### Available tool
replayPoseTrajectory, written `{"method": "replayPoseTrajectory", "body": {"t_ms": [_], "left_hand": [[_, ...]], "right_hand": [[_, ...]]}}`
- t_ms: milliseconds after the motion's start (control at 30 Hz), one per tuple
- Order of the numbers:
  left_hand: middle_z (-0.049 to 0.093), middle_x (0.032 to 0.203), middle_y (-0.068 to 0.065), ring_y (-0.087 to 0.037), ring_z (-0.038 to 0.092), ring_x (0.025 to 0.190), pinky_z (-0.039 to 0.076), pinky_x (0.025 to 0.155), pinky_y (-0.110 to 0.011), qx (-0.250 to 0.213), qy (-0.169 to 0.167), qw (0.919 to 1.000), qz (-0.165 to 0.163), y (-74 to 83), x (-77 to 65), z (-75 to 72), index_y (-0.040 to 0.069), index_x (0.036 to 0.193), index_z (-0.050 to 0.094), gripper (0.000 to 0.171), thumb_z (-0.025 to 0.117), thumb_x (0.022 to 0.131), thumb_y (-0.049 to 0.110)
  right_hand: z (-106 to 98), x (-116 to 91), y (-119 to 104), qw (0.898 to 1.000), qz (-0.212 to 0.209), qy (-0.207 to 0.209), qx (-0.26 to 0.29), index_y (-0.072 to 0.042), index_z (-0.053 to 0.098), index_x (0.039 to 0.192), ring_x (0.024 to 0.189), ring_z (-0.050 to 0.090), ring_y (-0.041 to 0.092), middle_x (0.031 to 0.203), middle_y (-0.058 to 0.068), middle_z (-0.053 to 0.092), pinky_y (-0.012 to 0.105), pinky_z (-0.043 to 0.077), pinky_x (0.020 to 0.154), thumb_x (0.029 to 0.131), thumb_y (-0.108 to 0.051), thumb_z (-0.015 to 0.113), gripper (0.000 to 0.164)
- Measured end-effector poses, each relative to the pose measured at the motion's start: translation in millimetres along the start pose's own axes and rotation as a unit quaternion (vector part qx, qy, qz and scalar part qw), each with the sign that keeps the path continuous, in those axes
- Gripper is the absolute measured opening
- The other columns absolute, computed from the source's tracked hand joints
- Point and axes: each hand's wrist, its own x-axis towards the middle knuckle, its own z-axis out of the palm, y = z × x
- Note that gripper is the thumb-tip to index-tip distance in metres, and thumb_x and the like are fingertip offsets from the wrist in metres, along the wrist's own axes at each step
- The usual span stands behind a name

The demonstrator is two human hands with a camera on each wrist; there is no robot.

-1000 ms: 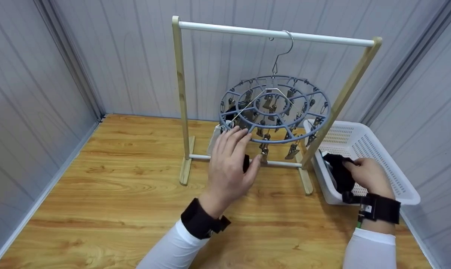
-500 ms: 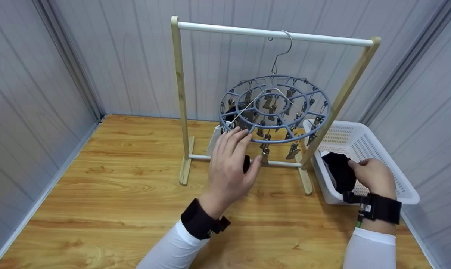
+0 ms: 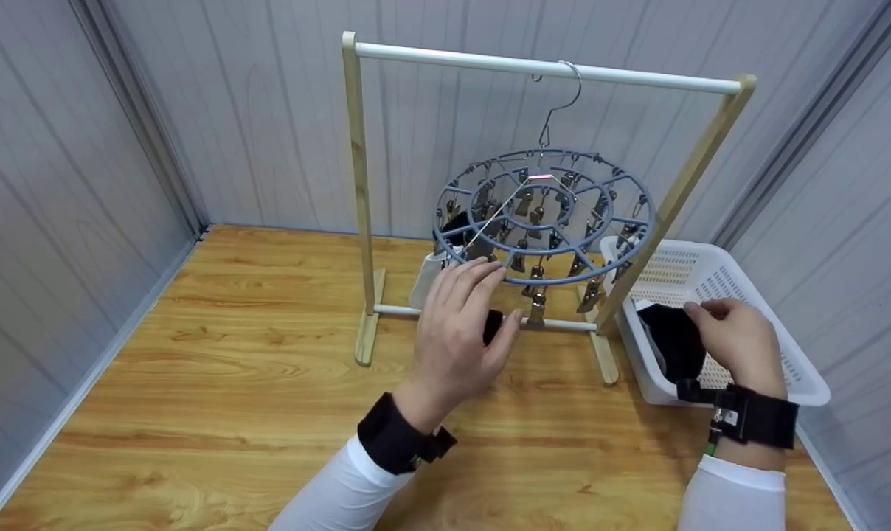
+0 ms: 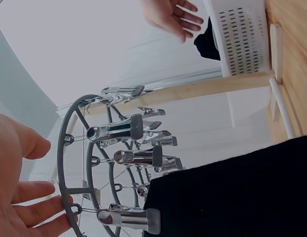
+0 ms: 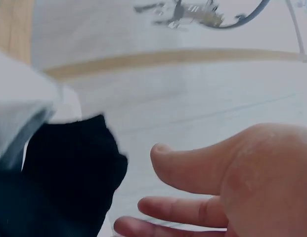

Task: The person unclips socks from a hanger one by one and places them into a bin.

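A round grey clip hanger point(image 3: 556, 281) hangs by its metal hook, ringed with metal clips. My left hand point(image 3: 456, 332) is at its near left rim; in the left wrist view its fingertips touch the ring, thumb spread away. A black cloth point(image 4: 232, 192) hangs at a clip close by, mostly hidden behind that hand in the head view. To its left hangs a white cloth point(image 3: 425, 284). Over the basket, my right hand point(image 3: 740, 346) has its fingers loosely extended. Another black cloth point(image 5: 74, 163) lies just beyond its thumb, a gap between them in the right wrist view.
A wooden stand with a white top bar point(image 3: 453, 57) carries the hanger. The white perforated basket point(image 3: 785, 354) stands at the right, behind the stand's right foot point(image 3: 602, 359). A light cloth edge point(image 5: 20, 94) shows beside the black cloth. Panelled walls enclose the wooden surface point(image 3: 231, 383).
My right hand has let go of the black cloth in the basket and drawn slightly right. The clip hanger has turned a little, its near clips shifting right; my left hand stays at the rim.
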Motion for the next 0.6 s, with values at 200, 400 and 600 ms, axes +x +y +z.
{"method": "replayPoseTrajectory", "body": {"t_ms": [200, 400, 600], "left_hand": [[0.07, 0.145, -0.018, -0.032, 0.063, 0.14, 0.044, 0.126, -0.054, -0.055, -0.008, 0.9982, 0.025, -12.4, -2.2, -6.6, -0.005, 0.141, 0.069, 0.049, 0.082, 0.1, 0.017], [0.066, 0.151, -0.021, -0.031, 0.065, 0.139, 0.05, 0.121, -0.042, -0.084, -0.014, 0.9954, 0.045, -10.8, -1.7, -8.2, -0.006, 0.146, 0.065, 0.051, 0.079, 0.102, 0.015], [0.066, 0.151, -0.023, -0.031, 0.067, 0.138, 0.052, 0.119, -0.04, -0.103, 0.005, 0.9913, 0.082, -9.9, 2.3, -8.9, -0.007, 0.142, 0.067, 0.047, 0.078, 0.1, 0.009]], "right_hand": [[6.8, -27.7, -35.1, 0.999, -0.022, 0.039, 0.011, 0.01, 0.063, 0.146, 0.128, 0.063, 0.054, 0.137, 0.037, 0.068, 0.068, 0.049, 0.108, 0.115, -0.05, 0.054, 0.069], [14.3, -35.5, -59.0, 0.996, -0.079, 0.029, 0.021, 0.008, 0.066, 0.142, 0.121, 0.068, 0.049, 0.13, 0.033, 0.072, 0.066, 0.052, 0.105, 0.114, -0.048, 0.06, 0.062], [19.9, -44.5, -76.7, 0.988, -0.152, -0.013, 0.039, 0.001, 0.072, 0.138, 0.113, 0.073, 0.038, 0.126, 0.021, 0.077, 0.05, 0.056, 0.097, 0.113, -0.039, 0.068, 0.048]]}}
